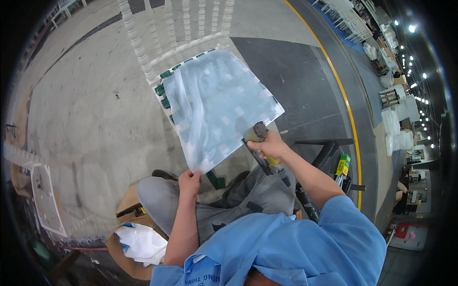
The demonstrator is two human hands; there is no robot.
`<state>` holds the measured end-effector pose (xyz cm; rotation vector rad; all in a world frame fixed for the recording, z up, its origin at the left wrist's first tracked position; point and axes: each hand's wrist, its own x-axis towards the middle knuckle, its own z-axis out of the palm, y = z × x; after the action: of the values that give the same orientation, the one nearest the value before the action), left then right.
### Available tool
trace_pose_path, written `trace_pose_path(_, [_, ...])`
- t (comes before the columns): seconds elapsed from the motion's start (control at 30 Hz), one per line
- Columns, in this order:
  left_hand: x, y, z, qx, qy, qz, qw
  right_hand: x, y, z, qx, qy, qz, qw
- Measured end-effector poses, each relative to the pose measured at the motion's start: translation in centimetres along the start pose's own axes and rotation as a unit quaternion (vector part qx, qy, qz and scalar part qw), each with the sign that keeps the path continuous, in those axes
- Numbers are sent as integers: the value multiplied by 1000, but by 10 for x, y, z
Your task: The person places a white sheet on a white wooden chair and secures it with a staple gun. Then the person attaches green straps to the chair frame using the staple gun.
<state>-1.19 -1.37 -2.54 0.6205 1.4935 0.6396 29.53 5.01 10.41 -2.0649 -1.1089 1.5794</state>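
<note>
at the far left, a white spindled frame point(37, 165) on the floor. next, near the left knee point(156, 193), an open cardboard box point(114, 245) with white cloth point(145, 245) bundled inside. ahead, a white chair point(187, 48) with turned back spindles, green straps point(166, 103) showing along the left and back edges of the seat. spread over that seat, a translucent pale blue sheet point(222, 105), rumpled in long folds on its left side. at its near left corner, the left hand point(190, 182), fingers pinched together on the edge. just right, below the sheet, a loose green strap point(217, 182). by the sheet's near right edge, the right hand point(271, 146), fingers wrapped round a hand tool point(258, 132) in dark and yellow; cannot tell whether touching the sheet with it. farther right, a black tubular stand point(328, 151), a green and yellow box point(342, 164), then a yellow floor line point(344, 95). at the far right, white wrapped bundles point(392, 124) and rows of lights point(424, 76).
</note>
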Motion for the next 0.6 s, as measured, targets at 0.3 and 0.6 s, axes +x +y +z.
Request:
trace_pose_path(0.3, [2,0,-1,49,4,18,999,-18,-9,32,10,-34,6,999])
trace_pose_path(0.6, [1,-2,0,49,21,24,998,-26,-17,61,-18,-58,3,998])
